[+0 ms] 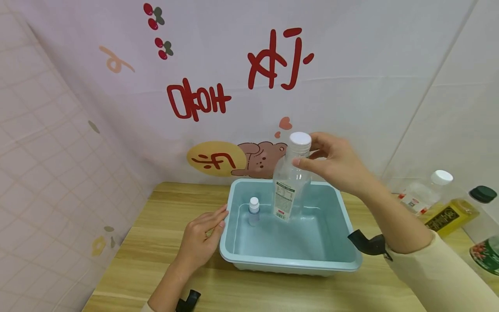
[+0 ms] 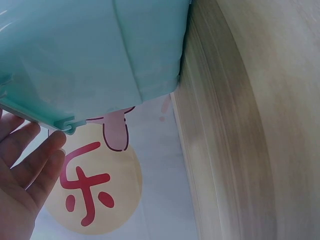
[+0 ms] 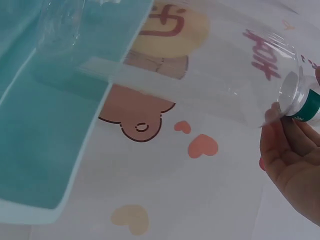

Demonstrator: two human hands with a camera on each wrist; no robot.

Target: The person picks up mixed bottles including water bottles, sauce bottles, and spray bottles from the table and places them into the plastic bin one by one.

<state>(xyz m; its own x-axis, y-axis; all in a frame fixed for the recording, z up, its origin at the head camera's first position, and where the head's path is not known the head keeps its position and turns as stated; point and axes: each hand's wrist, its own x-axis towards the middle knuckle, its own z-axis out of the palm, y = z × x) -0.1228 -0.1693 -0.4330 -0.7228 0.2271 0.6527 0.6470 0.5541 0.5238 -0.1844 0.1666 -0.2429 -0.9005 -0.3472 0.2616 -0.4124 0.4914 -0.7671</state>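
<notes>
My right hand [image 1: 338, 164] grips a clear plastic bottle [image 1: 286, 190] by the neck, just under its white cap. The bottle stands nearly upright, with its lower part inside a light blue plastic basin [image 1: 292, 260]; whether its base touches the basin floor I cannot tell. Toward the basin's left side stands a small clear bottle [image 1: 254, 211] with a white cap. Outside the left wall, my left hand [image 1: 200, 238] rests its fingertips on the rim. In the left wrist view, those fingers [image 2: 42, 167] reach up under the rim, loosely extended.
To the right on the wooden table [image 1: 195, 195] stand a white-capped clear bottle [image 1: 422, 195], a green-capped bottle of yellow oil [image 1: 454, 215] and a dark green patterned container [image 1: 486, 255]. A printed cloth [image 1: 218, 43] hangs close behind the basin.
</notes>
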